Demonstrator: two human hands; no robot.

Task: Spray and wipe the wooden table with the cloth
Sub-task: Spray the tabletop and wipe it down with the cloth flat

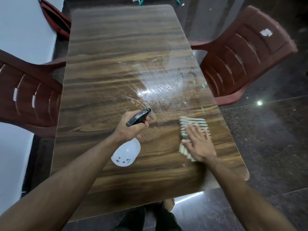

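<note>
Big wood-grain tabletop [106,67] with a wet, droplet-speckled patch [168,87] toward the right side. Red plastic chairs on both sides, one right [246,52], one left [28,94]. Left hand [131,126] is wrapped around a white spray bottle [126,152], black nozzle aimed at the wet patch. Right hand [199,142] lies flat, fingers spread, pressing a striped cloth [193,124] near the right edge.
</note>
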